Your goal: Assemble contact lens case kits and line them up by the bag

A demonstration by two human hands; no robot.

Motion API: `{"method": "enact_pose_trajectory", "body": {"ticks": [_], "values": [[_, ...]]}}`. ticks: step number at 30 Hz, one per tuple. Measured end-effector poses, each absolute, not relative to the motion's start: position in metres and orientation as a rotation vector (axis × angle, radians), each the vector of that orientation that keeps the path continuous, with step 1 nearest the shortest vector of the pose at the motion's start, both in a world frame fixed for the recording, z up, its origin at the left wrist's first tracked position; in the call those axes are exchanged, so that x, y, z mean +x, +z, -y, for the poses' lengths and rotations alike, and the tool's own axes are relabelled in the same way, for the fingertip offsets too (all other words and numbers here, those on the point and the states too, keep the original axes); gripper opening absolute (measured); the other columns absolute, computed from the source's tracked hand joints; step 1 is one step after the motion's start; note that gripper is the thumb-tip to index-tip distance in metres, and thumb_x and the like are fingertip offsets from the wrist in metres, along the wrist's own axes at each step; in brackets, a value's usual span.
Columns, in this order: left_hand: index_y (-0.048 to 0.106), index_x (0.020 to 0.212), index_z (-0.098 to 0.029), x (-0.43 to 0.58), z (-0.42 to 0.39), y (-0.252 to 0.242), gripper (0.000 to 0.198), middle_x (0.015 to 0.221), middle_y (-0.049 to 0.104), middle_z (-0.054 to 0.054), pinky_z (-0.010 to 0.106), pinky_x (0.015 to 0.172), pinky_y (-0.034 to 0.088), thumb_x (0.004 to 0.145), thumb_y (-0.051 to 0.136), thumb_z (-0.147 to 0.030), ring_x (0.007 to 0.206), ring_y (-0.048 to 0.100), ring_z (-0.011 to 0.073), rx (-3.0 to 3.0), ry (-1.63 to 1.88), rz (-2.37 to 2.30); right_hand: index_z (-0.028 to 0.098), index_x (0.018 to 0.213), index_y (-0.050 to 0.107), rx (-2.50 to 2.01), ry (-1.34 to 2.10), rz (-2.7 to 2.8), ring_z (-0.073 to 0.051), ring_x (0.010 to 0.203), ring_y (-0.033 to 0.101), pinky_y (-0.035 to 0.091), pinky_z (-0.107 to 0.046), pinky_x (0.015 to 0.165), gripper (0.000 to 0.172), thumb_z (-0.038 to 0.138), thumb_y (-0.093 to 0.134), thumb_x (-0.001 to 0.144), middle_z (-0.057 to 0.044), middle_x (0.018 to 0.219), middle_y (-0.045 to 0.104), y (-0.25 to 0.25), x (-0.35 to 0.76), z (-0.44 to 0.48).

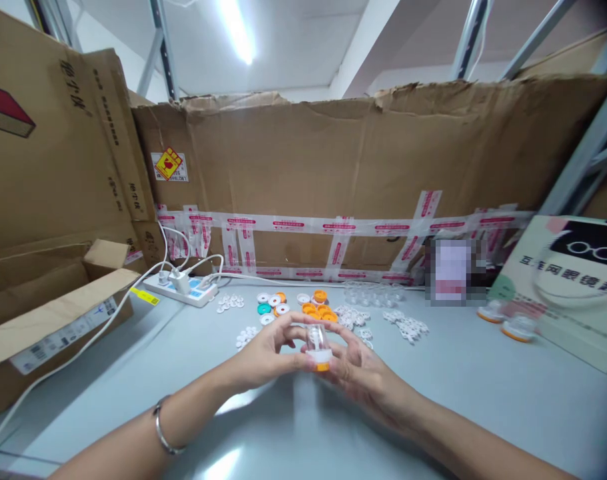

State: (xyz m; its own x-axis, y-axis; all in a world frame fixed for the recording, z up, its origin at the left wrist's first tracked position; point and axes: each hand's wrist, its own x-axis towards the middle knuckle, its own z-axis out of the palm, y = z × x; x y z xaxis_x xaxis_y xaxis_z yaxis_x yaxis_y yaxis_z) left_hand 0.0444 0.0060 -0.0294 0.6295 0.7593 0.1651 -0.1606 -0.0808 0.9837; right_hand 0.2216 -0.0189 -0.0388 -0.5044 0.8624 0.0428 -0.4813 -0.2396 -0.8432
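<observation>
Between both hands is a small clear-domed container [318,347] with a white collar and an orange base, held upright over the table. My left hand [278,347] grips it from the left, thumb at the collar and fingers curled round the back. From the right, my right hand [356,363] closes on it too, its thumb near the orange base. Just beyond the hands lie orange rings [320,312], a teal ring [264,309] and white round caps [246,337]. White plastic pieces [352,317] are heaped right of the orange rings.
Clear domes [376,293] stand in rows at the back. Two orange-based domed containers [518,328] sit by a printed box [563,287] on the right. A power strip [183,288] with cables and an open carton [58,327] are on the left. A cardboard wall [293,173] closes the back.
</observation>
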Motion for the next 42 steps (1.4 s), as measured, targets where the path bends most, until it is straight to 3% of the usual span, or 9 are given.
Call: {"method": "enact_pose_trajectory", "body": {"ticks": [7,15,21,26,36,42], "values": [[0.048,0.105,-0.021,0.048,-0.007,-0.034,0.048,0.093,0.056,0.002,0.03,0.08,0.036,0.063,0.072,-0.013,0.088,0.051,0.0151,1.475,0.972,-0.564,0.015,0.1,0.049,-0.618,1.943,0.787,-0.01,0.079,0.064,0.048,-0.023,0.081,0.039,0.022,0.071,0.07,-0.006,0.092,0.066,-0.05,0.216,0.018],[0.06,0.095,-0.015,0.05,-0.016,-0.033,0.04,0.085,0.059,0.001,0.027,0.074,0.04,0.057,0.074,-0.012,0.079,0.053,0.0136,1.513,0.793,-0.715,0.01,0.088,0.061,-0.65,1.952,0.732,-0.011,0.075,0.065,0.052,-0.022,0.079,0.022,0.021,0.07,0.071,-0.006,0.079,0.068,-0.058,0.216,0.015],[0.063,0.086,-0.013,0.049,-0.02,-0.035,0.037,0.075,0.06,0.0,0.025,0.069,0.042,0.052,0.076,-0.014,0.071,0.055,0.0129,1.532,0.871,-0.839,0.01,0.087,0.063,-0.645,1.968,0.734,-0.01,0.075,0.065,0.051,-0.017,0.077,0.024,0.016,0.073,0.066,-0.005,0.08,0.068,-0.059,0.217,0.011],[0.064,0.088,-0.014,0.046,-0.021,-0.03,0.033,0.078,0.063,0.001,0.026,0.071,0.043,0.057,0.073,-0.016,0.074,0.057,0.0141,1.587,0.745,-0.783,0.011,0.085,0.062,-0.626,1.973,0.73,-0.011,0.078,0.065,0.051,-0.019,0.079,0.022,0.016,0.072,0.067,-0.005,0.083,0.067,-0.061,0.218,0.012],[0.067,0.08,-0.014,0.056,-0.015,-0.029,0.021,0.083,0.064,0.003,0.03,0.079,0.04,0.058,0.07,-0.015,0.081,0.055,0.0186,1.889,0.909,-1.026,0.011,0.083,0.064,-0.615,1.909,0.768,-0.01,0.076,0.065,0.05,-0.02,0.08,0.024,0.021,0.075,0.064,-0.004,0.079,0.068,-0.063,0.22,0.008],[0.065,0.083,-0.014,0.055,-0.019,-0.031,0.025,0.08,0.063,0.003,0.028,0.075,0.041,0.059,0.07,-0.02,0.079,0.055,0.018,1.944,0.842,-0.982,0.008,0.084,0.067,-0.595,1.968,0.79,-0.011,0.075,0.065,0.05,-0.02,0.08,0.024,0.022,0.074,0.065,-0.005,0.077,0.069,-0.065,0.222,0.007]]}}
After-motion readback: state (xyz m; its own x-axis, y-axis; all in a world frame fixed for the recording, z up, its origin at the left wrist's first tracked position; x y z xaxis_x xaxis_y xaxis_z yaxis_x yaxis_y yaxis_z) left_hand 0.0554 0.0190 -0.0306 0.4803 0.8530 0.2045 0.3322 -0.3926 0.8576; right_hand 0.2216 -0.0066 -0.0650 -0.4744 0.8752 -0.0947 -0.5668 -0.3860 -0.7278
